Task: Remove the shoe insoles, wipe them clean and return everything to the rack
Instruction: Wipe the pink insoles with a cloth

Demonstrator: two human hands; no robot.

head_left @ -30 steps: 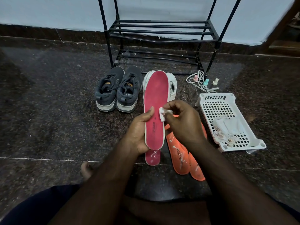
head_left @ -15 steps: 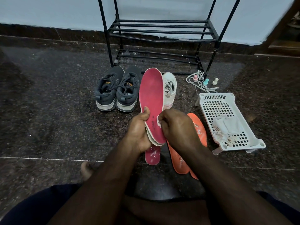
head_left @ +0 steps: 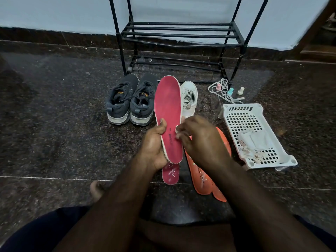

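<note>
Dark stone floor (head_left: pixel 54 124), left hand (head_left: pixel 153 148) gripping red insole (head_left: pixel 168 110) upright, right hand (head_left: pixel 201 140) pinching white wipe (head_left: pixel 177 129) against it.

— item one, floor? (head_left: pixel 54 124)
— dark speckled granite under me, thin pale joint lines across it, polished enough to catch a dull sheen.
— item two, wall? (head_left: pixel 54 13)
— pale blue plaster ahead of me, dark stone skirting (head_left: pixel 54 36) along its foot.
— item three?
— brown wooden frame (head_left: pixel 320 40) at my far right, dimly lit.
</note>
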